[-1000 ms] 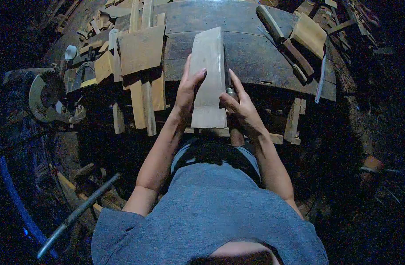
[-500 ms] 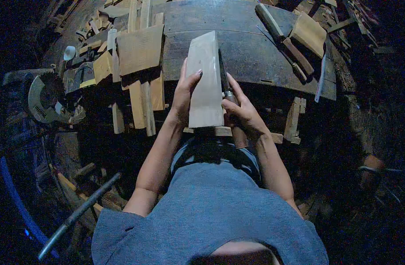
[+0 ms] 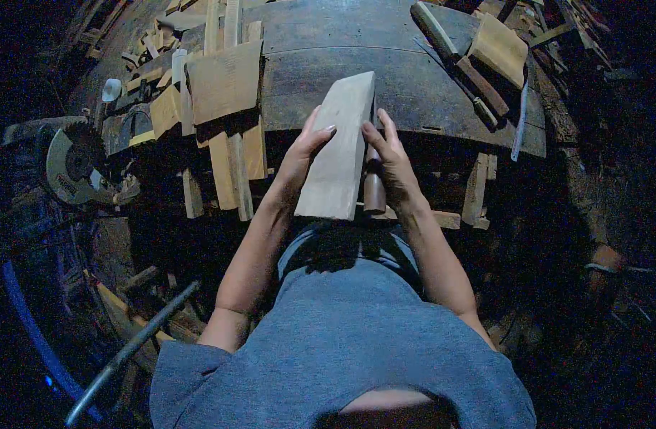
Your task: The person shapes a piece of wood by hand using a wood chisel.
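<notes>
Your worktop (image 3: 413, 79), a dark, worn wooden surface, spans the upper part of the view. A heap of offcuts (image 3: 224, 107) lies on its left portion, and a circular saw (image 3: 74, 164) sits off its left end. A pale plank (image 3: 340, 150) is held tilted over the near edge of the worktop, between your two hands. Your left hand (image 3: 303, 154) grips its left edge, fingers (image 3: 321, 132) clamped over the face. Your right hand (image 3: 388, 161) presses against its right edge, closed on a wooden-handled tool (image 3: 374, 187) just beside the plank.
</notes>
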### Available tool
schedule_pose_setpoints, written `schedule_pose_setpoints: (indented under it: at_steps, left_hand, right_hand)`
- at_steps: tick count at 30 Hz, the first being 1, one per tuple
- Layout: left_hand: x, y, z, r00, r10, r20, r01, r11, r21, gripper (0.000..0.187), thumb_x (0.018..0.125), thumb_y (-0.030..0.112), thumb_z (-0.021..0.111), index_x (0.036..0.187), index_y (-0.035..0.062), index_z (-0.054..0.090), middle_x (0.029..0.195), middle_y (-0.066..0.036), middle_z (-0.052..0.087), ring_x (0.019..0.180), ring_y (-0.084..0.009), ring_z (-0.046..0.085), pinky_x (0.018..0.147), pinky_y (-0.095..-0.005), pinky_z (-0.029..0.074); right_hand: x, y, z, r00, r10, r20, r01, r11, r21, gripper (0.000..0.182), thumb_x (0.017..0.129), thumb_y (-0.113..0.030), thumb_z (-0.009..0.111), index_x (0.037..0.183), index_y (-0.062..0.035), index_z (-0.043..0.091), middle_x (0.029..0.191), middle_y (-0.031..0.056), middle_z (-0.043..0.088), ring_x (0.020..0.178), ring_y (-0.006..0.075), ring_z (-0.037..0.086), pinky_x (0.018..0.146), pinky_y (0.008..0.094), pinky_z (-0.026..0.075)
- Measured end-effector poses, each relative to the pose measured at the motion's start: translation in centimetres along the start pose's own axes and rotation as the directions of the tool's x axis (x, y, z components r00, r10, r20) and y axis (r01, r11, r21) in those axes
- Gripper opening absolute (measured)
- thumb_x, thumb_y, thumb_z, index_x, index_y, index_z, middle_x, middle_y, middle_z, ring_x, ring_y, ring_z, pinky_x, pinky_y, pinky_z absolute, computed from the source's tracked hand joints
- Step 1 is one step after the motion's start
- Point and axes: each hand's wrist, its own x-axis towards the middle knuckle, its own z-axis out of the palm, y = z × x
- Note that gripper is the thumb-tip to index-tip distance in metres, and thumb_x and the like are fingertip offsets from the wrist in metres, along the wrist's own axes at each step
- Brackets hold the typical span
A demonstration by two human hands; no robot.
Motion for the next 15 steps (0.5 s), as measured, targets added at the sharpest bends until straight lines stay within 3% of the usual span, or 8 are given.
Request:
schedule_pose_setpoints:
  at_steps: [1, 3, 6, 8, 10, 11, 14, 15]
  left_hand:
    - [-0.3, 0.3, 0.1, 0.999, -0.039, 0.028, 0.040, 0.999, -0.029, 0.067, 0.089, 0.026, 0.053, 0.147, 0.0088, 0.024, 0.137, -0.012, 0.044, 0.117, -0.0179, 0.051, 0.097, -0.0313, 0.043]
    - [-0.7, 0.6, 0.1, 0.993, -0.118, 0.017, 0.119, 0.991, -0.066, 0.066, 0.090, 0.026, 0.053, 0.147, 0.0089, 0.026, 0.136, -0.012, 0.046, 0.115, -0.0171, 0.053, 0.095, -0.0306, 0.045]
    - [-1.3, 0.8, -0.1, 0.968, -0.250, 0.025, 0.251, 0.960, -0.124, 0.060, 0.090, 0.025, 0.053, 0.144, 0.0079, 0.033, 0.127, -0.012, 0.053, 0.106, -0.0160, 0.059, 0.087, -0.0296, 0.050]
    - [-1.5, 0.6, -0.8, 0.952, -0.302, 0.043, 0.305, 0.942, -0.142, 0.056, 0.091, 0.026, 0.053, 0.141, 0.0069, 0.038, 0.120, -0.012, 0.059, 0.098, -0.0156, 0.064, 0.081, -0.0292, 0.054]
    - [-1.4, -0.5, -2.0, 0.917, -0.367, 0.156, 0.395, 0.887, -0.238, 0.040, 0.091, 0.033, 0.054, 0.119, 0.0049, 0.058, 0.094, -0.008, 0.069, 0.076, -0.0147, 0.068, 0.068, -0.0262, 0.057]
    - [-1.4, -0.6, -2.0, 0.918, -0.366, 0.154, 0.394, 0.887, -0.240, 0.040, 0.091, 0.033, 0.054, 0.119, 0.0049, 0.058, 0.094, -0.008, 0.069, 0.076, -0.0147, 0.068, 0.068, -0.0262, 0.057]
    - [-1.3, -1.1, -2.1, 0.927, -0.286, 0.244, 0.339, 0.916, -0.216, 0.040, 0.091, 0.033, 0.054, 0.119, 0.0047, 0.058, 0.090, -0.008, 0.069, 0.073, -0.0138, 0.068, 0.065, -0.0251, 0.056]
    - [-1.2, -1.3, -2.4, 0.896, -0.344, 0.281, 0.415, 0.874, -0.252, 0.038, 0.091, 0.032, 0.054, 0.117, 0.0041, 0.060, 0.090, -0.008, 0.069, 0.073, -0.0133, 0.067, 0.064, -0.0246, 0.056]
  right_hand:
    - [0.1, -0.1, 0.0, 0.999, -0.021, -0.027, 0.021, 1.000, 0.007, 0.098, 0.078, -0.049, 0.073, 0.148, -0.0075, 0.018, 0.095, 0.0074, 0.054, 0.068, 0.0099, 0.052, 0.052, 0.0243, 0.046]
    - [0.0, -0.9, -0.4, 0.988, 0.151, -0.028, -0.150, 0.989, 0.015, 0.094, 0.079, -0.053, 0.069, 0.148, -0.0110, 0.021, 0.134, 0.0161, 0.040, 0.081, 0.0130, 0.056, 0.055, 0.0210, 0.048]
    - [0.9, -0.2, -1.4, 0.991, 0.085, -0.101, -0.081, 0.996, 0.042, 0.093, 0.079, -0.051, 0.070, 0.146, -0.0070, 0.023, 0.117, 0.0108, 0.052, 0.067, 0.0106, 0.050, 0.050, 0.0226, 0.045]
    - [0.8, -0.6, -2.1, 0.989, 0.101, -0.109, -0.097, 0.995, 0.036, 0.090, 0.080, -0.053, 0.066, 0.146, -0.0082, 0.024, 0.124, 0.0107, 0.050, 0.071, 0.0112, 0.051, 0.052, 0.0244, 0.046]
    - [1.9, 0.8, -3.8, 0.984, 0.088, -0.153, -0.077, 0.994, 0.074, 0.083, 0.084, -0.054, 0.061, 0.145, -0.0101, 0.027, 0.128, 0.0109, 0.048, 0.077, 0.0138, 0.055, 0.064, 0.0295, 0.050]
    - [3.4, 2.7, -4.7, 0.991, -0.011, -0.131, 0.033, 0.985, 0.168, 0.081, 0.085, -0.058, 0.057, 0.144, -0.0090, 0.030, 0.134, 0.0102, 0.044, 0.099, 0.0196, 0.056, 0.088, 0.0375, 0.046]
    - [3.3, 2.2, -5.9, 0.971, 0.186, -0.150, -0.120, 0.923, 0.367, 0.064, 0.087, -0.055, 0.058, 0.127, -0.0056, 0.049, 0.118, 0.0059, 0.054, 0.100, 0.0196, 0.059, 0.088, 0.0364, 0.050]
    - [1.7, -0.4, -4.7, 0.984, 0.153, -0.091, -0.102, 0.902, 0.419, 0.073, 0.086, -0.059, 0.056, 0.130, -0.0004, 0.047, 0.118, 0.0089, 0.055, 0.109, 0.0197, 0.055, 0.095, 0.0346, 0.046]
